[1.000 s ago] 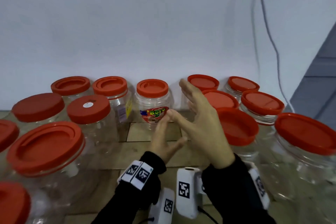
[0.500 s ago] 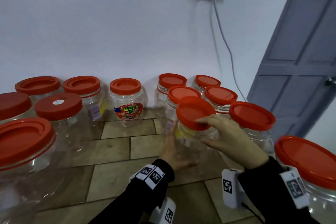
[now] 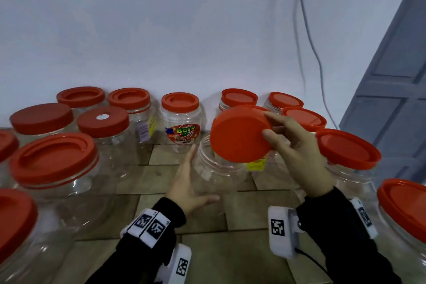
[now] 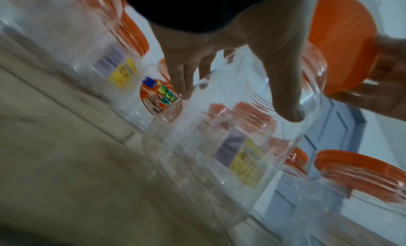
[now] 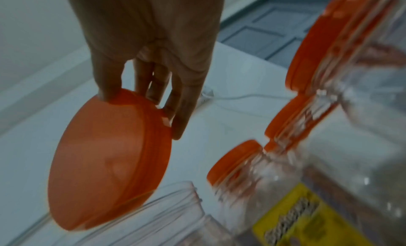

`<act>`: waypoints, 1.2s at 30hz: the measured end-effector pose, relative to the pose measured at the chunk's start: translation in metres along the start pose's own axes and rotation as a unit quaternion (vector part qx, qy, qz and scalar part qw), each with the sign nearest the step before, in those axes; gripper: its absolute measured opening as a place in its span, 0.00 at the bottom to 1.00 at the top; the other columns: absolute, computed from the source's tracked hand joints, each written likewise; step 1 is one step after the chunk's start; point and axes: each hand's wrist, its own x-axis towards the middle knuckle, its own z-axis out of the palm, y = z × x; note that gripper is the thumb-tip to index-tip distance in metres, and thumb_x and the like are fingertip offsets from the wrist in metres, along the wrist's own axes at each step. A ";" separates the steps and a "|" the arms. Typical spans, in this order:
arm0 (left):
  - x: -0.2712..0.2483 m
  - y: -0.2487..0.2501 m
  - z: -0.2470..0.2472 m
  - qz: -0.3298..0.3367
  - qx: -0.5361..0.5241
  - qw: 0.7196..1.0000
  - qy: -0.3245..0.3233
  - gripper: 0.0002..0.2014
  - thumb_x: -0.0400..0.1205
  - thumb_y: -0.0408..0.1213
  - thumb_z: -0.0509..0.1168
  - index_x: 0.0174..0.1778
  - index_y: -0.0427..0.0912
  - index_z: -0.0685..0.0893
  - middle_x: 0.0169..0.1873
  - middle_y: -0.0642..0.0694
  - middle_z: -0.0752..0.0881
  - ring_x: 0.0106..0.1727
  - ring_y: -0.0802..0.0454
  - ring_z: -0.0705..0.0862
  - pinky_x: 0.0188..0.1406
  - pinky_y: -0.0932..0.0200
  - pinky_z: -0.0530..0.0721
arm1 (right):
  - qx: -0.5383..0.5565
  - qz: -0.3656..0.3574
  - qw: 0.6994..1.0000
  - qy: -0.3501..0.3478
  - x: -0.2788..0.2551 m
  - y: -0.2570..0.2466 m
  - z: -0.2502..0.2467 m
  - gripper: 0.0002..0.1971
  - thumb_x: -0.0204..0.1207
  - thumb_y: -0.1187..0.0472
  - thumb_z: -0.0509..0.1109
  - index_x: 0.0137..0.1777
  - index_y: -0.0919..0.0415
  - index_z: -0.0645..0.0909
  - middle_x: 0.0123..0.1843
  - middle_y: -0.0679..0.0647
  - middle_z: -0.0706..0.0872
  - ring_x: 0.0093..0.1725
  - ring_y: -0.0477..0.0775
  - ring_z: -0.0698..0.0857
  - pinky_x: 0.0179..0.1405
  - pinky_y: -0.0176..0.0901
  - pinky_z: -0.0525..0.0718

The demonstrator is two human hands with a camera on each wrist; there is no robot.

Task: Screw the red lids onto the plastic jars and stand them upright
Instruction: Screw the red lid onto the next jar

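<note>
A clear plastic jar [image 3: 214,175] stands open-mouthed in the middle of the tiled floor, a yellow label on its right side. My left hand [image 3: 191,182] grips its body from the left, thumb in front; the left wrist view shows the jar [image 4: 219,154] under the thumb and fingers of that hand [image 4: 237,86]. My right hand [image 3: 292,145] holds a red lid [image 3: 239,136] tilted on edge just above the jar's mouth, thumb on top and fingers behind. In the right wrist view the lid [image 5: 105,161] hangs over the jar rim [image 5: 167,197], held by that hand [image 5: 140,107].
Several lidded clear jars ring the spot: large ones at left [image 3: 53,163] and right [image 3: 345,152], smaller ones along the white wall [image 3: 181,120]. A cable [image 3: 309,37] hangs from a wall socket. A grey door [image 3: 391,80] is at right.
The lid that sat on the jar half a second ago is now lifted off and tilted in my right hand. My left hand still holds the jar. The view has shifted slightly left.
</note>
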 end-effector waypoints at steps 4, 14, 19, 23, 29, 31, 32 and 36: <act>-0.015 0.002 -0.029 -0.004 0.071 0.997 0.044 0.61 0.51 0.50 0.82 0.70 0.73 0.45 0.75 0.58 0.55 0.77 0.57 0.56 0.77 0.45 0.61 | 0.128 0.130 0.983 -0.009 0.010 0.014 0.031 0.07 0.78 0.55 0.63 0.51 0.47 0.82 0.49 0.46 0.85 0.46 0.43 0.85 0.32 0.36 0.86; -0.035 0.015 -0.065 0.008 0.225 0.973 0.053 0.56 0.56 0.43 0.83 0.69 0.70 0.49 0.78 0.46 0.56 0.78 0.49 0.56 0.76 0.40 0.61 | 0.084 0.192 0.965 -0.161 0.024 0.032 0.069 0.10 0.83 0.60 0.58 0.45 0.53 0.81 0.30 0.47 0.77 0.25 0.38 0.80 0.28 0.46 0.82; -0.035 0.019 -0.069 0.015 0.248 0.968 0.033 0.55 0.57 0.43 0.82 0.69 0.68 0.49 0.78 0.45 0.56 0.79 0.49 0.54 0.77 0.42 0.58 | 0.055 0.197 0.962 -0.178 0.024 0.031 0.069 0.11 0.83 0.60 0.57 0.56 0.61 0.80 0.35 0.49 0.77 0.33 0.47 0.79 0.26 0.42 0.83; -0.031 0.019 -0.064 0.015 0.266 0.964 0.015 0.55 0.59 0.45 0.81 0.69 0.70 0.45 0.77 0.49 0.54 0.77 0.49 0.55 0.73 0.52 0.55 | 0.018 0.183 0.967 -0.178 0.022 0.030 0.063 0.10 0.83 0.62 0.57 0.56 0.59 0.79 0.39 0.49 0.77 0.32 0.40 0.80 0.23 0.40 0.84; -0.024 0.023 -0.056 0.021 0.280 0.960 -0.010 0.56 0.59 0.51 0.79 0.69 0.71 0.41 0.77 0.50 0.54 0.76 0.48 0.55 0.74 0.43 0.60 | -0.040 0.183 0.960 -0.207 0.015 0.017 0.052 0.19 0.76 0.49 0.64 0.66 0.46 0.71 0.62 0.52 0.76 0.56 0.47 0.80 0.38 0.44 0.87; -0.023 0.025 -0.054 0.024 0.291 0.956 -0.020 0.57 0.59 0.52 0.79 0.68 0.71 0.40 0.77 0.51 0.54 0.76 0.47 0.56 0.73 0.44 0.61 | -0.116 0.162 0.944 -0.264 0.012 0.006 0.049 0.39 0.65 0.40 0.66 0.77 0.45 0.58 0.72 0.48 0.64 0.67 0.46 0.71 0.57 0.44 0.79; -0.022 0.025 -0.054 0.027 0.291 0.956 -0.022 0.57 0.59 0.52 0.79 0.68 0.71 0.39 0.77 0.52 0.54 0.75 0.47 0.56 0.73 0.44 0.61 | -0.166 0.149 0.929 -0.294 0.010 0.001 0.049 0.47 0.61 0.37 0.67 0.80 0.44 0.51 0.76 0.48 0.58 0.71 0.47 0.66 0.65 0.46 0.72; -0.020 0.024 -0.053 0.033 0.280 0.959 -0.027 0.57 0.59 0.51 0.79 0.67 0.73 0.38 0.77 0.52 0.54 0.74 0.48 0.57 0.72 0.44 0.61 | -0.288 0.068 0.896 -0.331 0.003 -0.003 0.052 0.56 0.60 0.40 0.77 0.80 0.42 0.40 0.79 0.49 0.51 0.78 0.55 0.60 0.75 0.55 0.65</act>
